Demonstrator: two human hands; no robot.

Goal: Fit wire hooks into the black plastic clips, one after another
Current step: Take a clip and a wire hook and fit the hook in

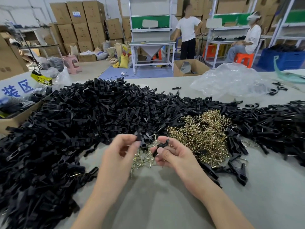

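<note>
The left hand (pixel 121 150) pinches 1 black plastic clip half (pixel 143 142) by its fingertips; the right hand (pixel 171 154) grips another black plastic clip piece (pixel 160 146) between thumb and fingers, the 2 parts just apart. Loose brass-coloured wire hooks (pixel 200 138) lie heaped beyond the right hand, some beneath both hands. A huge mound of black plastic clips (pixel 82 116) spreads left of and beyond the left hand on the grey tabletop (pixel 158 195).

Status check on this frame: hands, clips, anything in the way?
Left hand pinching a black clip. Right hand holding another clip. No hook visibly fitted yet. Wire hooks close by, nothing blocking.
</note>
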